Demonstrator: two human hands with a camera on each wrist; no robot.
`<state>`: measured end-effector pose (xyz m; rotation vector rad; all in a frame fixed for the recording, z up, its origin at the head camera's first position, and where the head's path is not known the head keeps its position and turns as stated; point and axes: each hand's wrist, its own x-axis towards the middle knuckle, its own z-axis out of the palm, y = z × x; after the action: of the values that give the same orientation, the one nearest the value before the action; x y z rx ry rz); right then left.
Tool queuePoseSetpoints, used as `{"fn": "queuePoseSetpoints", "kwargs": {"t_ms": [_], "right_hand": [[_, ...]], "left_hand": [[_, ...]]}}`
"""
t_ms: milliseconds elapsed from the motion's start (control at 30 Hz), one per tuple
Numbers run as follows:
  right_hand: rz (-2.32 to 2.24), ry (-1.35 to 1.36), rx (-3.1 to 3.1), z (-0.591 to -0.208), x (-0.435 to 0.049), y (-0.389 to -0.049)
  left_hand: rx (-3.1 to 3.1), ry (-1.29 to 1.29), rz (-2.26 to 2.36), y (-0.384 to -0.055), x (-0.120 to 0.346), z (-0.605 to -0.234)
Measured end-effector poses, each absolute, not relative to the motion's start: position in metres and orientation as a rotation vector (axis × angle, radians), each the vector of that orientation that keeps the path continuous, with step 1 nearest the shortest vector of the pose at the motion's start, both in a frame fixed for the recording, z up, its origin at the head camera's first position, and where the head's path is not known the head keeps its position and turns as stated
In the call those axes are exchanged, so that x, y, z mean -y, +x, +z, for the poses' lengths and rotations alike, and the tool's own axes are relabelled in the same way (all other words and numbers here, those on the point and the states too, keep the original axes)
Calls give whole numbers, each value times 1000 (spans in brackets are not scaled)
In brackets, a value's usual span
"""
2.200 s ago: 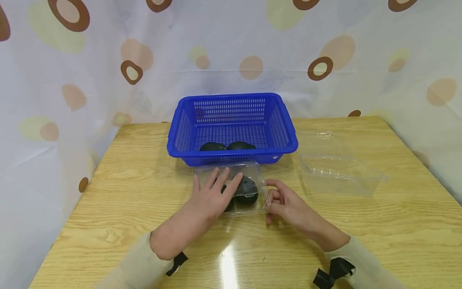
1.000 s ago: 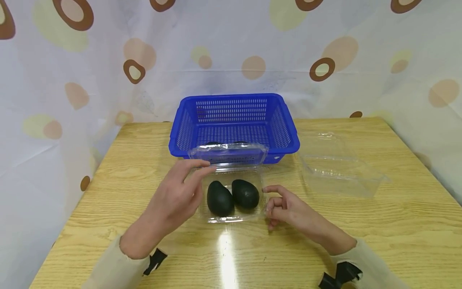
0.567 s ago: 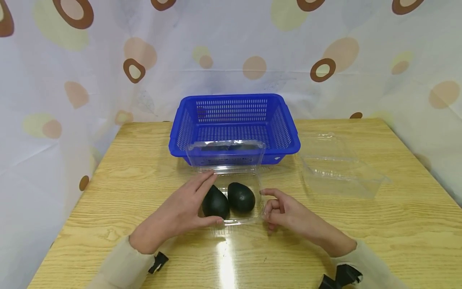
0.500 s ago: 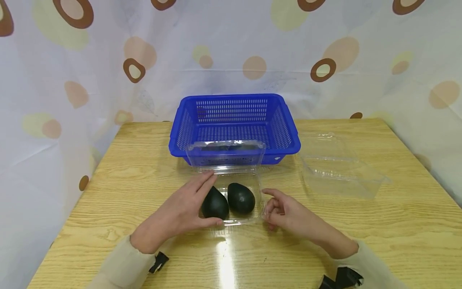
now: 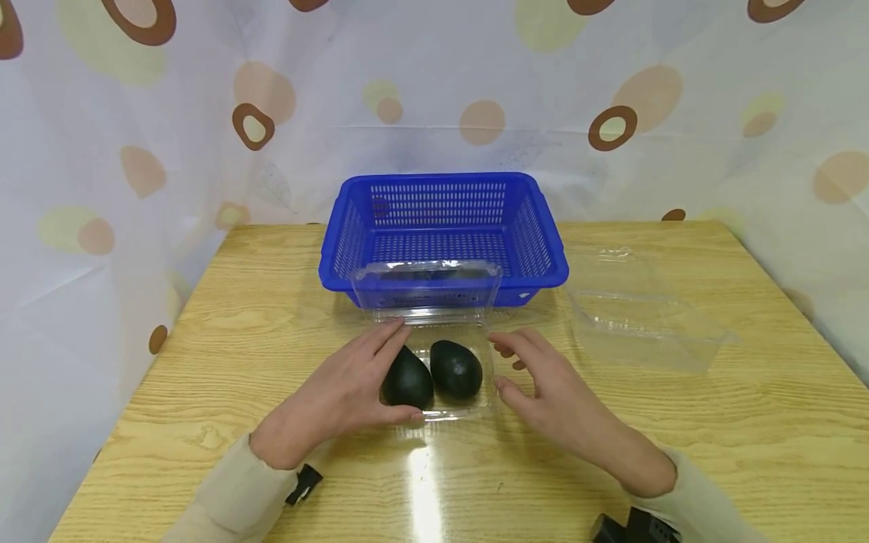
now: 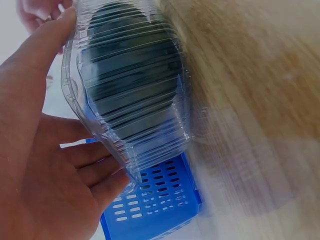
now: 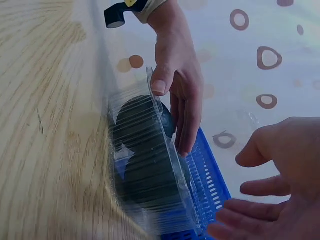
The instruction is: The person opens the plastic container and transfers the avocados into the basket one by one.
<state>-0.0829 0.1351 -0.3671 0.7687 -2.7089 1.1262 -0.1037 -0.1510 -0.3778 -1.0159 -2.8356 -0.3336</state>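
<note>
Two bare hands frame a clear plastic box [image 5: 449,415], where two dark green avocados, a left one [image 5: 409,381] and a right one [image 5: 457,369], lie side by side. Steadying the box seems to be the step in hand: thin plastic probably flexes, so light, even pressure on both sides should serve best, with fingertips not shoving the fruit. The left hand [image 5: 339,392] spans the box's left end, fingers extended toward the back corner, thumb across the front rim, not clenched. The right hand [image 5: 557,385] is relaxed and holds nothing, thumb and fingers parted just beside the box's right edge. Beyond the hands, the box's lid [image 5: 428,280] stands raised at its back. Behind the box is a blue basket [image 5: 555,274]; to its right, a second clear box [image 5: 641,351], also on the wooden counter [image 5: 278,302].
</note>
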Motion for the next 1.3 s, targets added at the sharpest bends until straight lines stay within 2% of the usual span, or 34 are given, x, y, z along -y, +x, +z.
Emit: {"fn": "queuePoseSetpoints", "kwargs": {"t_ms": [567,1300], "right_hand": [[897,979,2752,-369,-100,-100],[541,1153,2996,-372,-85,-119]], "left_hand": [[2920,-1004,-357,-107,146,-375],[2926,-1026,-365,-111,149,-370]]}}
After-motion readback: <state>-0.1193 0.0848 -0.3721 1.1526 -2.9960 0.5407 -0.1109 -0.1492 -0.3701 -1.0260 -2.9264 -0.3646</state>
